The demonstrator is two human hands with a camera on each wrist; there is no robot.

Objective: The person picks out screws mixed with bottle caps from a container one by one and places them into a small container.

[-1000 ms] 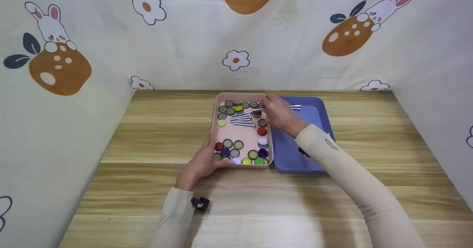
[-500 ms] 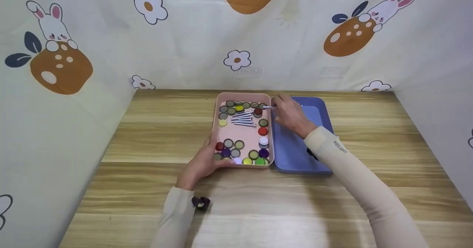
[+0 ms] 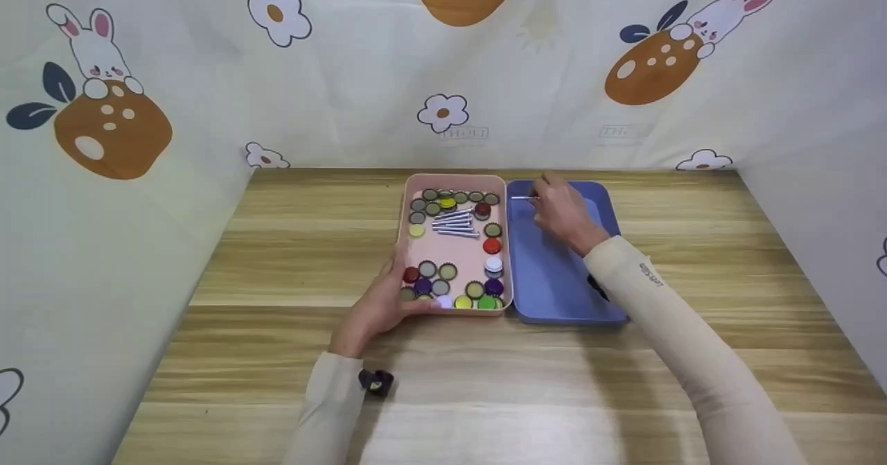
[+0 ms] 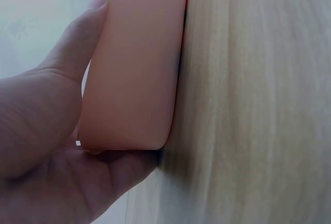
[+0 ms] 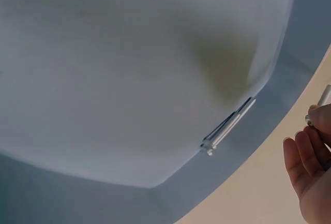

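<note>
My left hand (image 3: pixel 378 303) grips the near left corner of a pink tray (image 3: pixel 454 312), thumb on the near rim. The left wrist view shows the tray's pink wall (image 4: pixel 134 69) between thumb and fingers. Over the far part of a blue tray (image 3: pixel 554 278), my right hand (image 3: pixel 565 214) pinches a long silver screw (image 3: pixel 524 197), its shaft pointing left. In the right wrist view the held screw (image 5: pixel 325 97) shows at the right edge. A few similar screws (image 5: pixel 227 125) lie along the blue tray's wall below.
In the pink tray, several silver screws (image 3: pixel 456 224) lie side by side, with bottle caps around them, such as a red cap (image 3: pixel 491 245) and a green cap (image 3: pixel 486 302). The trays stand side by side on a wooden table (image 3: pixel 291 243) before a printed cloth (image 3: pixel 346 70).
My right hand has moved right, carrying the screw from above the pink tray's far right corner to over the blue tray. My left hand stays at the pink tray's corner.
</note>
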